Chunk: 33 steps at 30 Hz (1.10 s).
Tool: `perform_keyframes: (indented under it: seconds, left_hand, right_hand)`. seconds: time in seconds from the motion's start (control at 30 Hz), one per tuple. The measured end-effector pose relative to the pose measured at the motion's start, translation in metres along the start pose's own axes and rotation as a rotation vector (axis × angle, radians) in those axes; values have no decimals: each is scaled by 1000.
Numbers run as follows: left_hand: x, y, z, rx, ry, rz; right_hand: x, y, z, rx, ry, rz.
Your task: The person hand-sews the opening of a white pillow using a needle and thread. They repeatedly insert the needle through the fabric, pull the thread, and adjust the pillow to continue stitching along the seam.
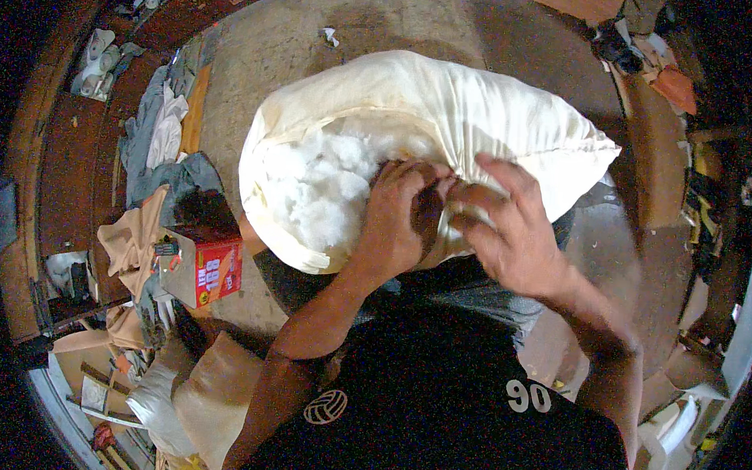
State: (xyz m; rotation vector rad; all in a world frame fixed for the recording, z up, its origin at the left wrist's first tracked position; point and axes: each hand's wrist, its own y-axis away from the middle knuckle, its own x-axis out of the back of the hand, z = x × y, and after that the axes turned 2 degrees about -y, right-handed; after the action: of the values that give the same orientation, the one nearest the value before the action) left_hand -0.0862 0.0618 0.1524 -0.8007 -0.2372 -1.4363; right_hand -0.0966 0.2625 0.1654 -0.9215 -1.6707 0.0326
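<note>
A cream fabric cushion cover (513,103) lies across my lap, its wide opening facing me toward the left. White fluffy stuffing (328,179) fills that opening. My left hand (401,215) is closed at the opening's right side, pinching the gathered cloth edge beside the stuffing. Close by, my right hand (513,231) hovers over the cover with its fingers curved and apart, the tips near the gathered folds. Whether those fingertips touch the cloth is hard to tell. The cover tapers to a pointed corner at the right.
To the left stands an open red and white tin box (213,267), with tan cloth (136,239) draped beside it. Pale cushions (213,391) lie at the lower left. Grey and white cloths (169,116) are heaped farther left, and a white scrap (329,37) is on the floor ahead.
</note>
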Motion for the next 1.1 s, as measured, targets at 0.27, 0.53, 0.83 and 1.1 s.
perform_keyframes:
  seconds: [0.27, 0.53, 0.83, 1.1]
  left_hand:
    - [2, -2, -2, 64, 88, -27]
    - [-2, -3, -1, 69, 14, -1]
    - [-6, -8, -15, 2, 64, 160]
    - [6, 28, 61, -482, -244, -104]
  right_hand:
    - [11, 18, -25, 18, -155, 140]
    - [23, 33, -40, -69, -278, -34]
    - [58, 32, -55, 59, -1114, 45]
    - [175, 137, -59, -619, -1078, 1360]
